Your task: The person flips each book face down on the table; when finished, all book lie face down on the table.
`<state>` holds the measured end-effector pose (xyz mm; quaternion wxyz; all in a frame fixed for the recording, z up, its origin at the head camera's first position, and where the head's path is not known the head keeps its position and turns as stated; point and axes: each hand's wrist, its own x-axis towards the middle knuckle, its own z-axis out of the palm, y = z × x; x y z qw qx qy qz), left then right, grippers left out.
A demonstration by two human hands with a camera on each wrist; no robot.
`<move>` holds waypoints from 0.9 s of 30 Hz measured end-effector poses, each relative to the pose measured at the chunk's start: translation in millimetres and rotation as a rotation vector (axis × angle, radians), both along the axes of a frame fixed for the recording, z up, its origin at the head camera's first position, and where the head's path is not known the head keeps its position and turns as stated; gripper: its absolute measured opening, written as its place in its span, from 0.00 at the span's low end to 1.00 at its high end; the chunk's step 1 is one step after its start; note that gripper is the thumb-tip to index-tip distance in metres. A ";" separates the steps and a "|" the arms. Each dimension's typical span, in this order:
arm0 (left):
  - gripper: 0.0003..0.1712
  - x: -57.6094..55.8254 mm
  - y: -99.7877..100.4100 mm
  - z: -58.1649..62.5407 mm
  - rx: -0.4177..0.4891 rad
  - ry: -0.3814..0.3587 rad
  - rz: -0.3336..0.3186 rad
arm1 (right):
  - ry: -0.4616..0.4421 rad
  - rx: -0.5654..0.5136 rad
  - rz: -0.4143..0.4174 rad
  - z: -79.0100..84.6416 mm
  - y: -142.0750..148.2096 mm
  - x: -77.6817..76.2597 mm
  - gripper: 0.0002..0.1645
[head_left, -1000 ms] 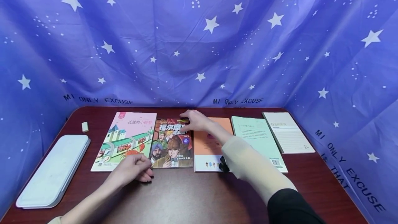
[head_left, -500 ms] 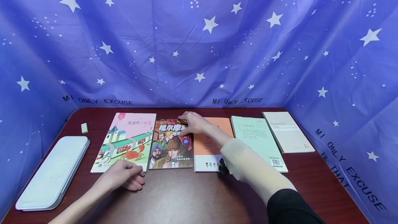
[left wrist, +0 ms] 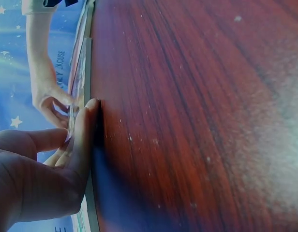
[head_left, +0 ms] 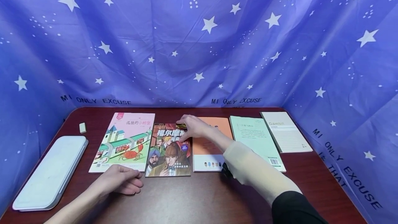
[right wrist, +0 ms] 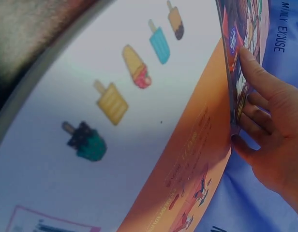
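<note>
My right hand (head_left: 193,127) holds a paperback book with a detective cover (head_left: 169,153) by its upper right corner. In the right wrist view the thumb lies on that cover, and the other fingers (right wrist: 258,118) are bent at its edge. My left hand (head_left: 118,180) rests low by the bottom edge of a pink book with a crab (head_left: 130,141), loosely curled with nothing held. The detective book lies flat between the pink book and an orange and white book (head_left: 208,163), its bottom edge sitting lower than theirs.
To the right lie a pale green book (head_left: 255,137) and a cream notebook (head_left: 289,134). A white case (head_left: 49,172) and a small eraser (head_left: 82,127) are at the left. A blue star-print curtain (head_left: 174,37) surrounds the table (head_left: 174,203).
The detective book has slid toward me and slightly left under my right hand. My left hand has drawn back left and down, away from that book's lower left corner.
</note>
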<state>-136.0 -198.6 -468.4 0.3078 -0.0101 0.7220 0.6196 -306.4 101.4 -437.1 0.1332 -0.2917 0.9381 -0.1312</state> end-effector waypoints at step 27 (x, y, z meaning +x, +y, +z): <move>0.24 -1.7 -4.6 6.5 0.046 -0.159 -0.050 | 0.037 0.074 0.014 -0.3 -6.5 7.4 0.53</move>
